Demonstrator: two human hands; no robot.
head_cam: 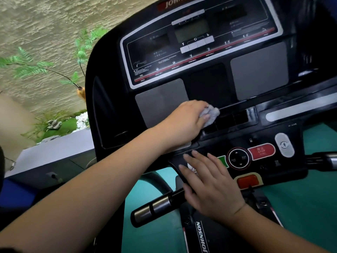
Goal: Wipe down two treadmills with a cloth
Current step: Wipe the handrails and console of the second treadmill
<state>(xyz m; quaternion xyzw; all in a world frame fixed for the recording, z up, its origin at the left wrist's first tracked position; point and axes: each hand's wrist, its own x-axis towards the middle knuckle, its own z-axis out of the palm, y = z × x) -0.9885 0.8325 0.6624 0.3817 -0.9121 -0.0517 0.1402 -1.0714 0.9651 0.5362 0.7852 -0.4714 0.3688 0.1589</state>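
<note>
Grey cloth (211, 114): gripped in my left hand (186, 119), on the treadmill console (207, 83) ledge.
Right hand (209, 183): flat, fingers straight, bracing the lower edge.
Tip: I should press into recesses.

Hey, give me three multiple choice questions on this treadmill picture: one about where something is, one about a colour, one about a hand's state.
1. Where is the cloth? A. in a bucket B. on the console, under the left hand C. on a chair
2. What colour is the STOP button? A. red B. blue C. yellow
3. How is the right hand? A. clenched in a fist B. gripping the cloth C. flat on the console, fingers straight
Answers: 1 B, the left hand holds it against the console; 2 A, it shows red; 3 C, its fingers lie straight and hold nothing.
</note>
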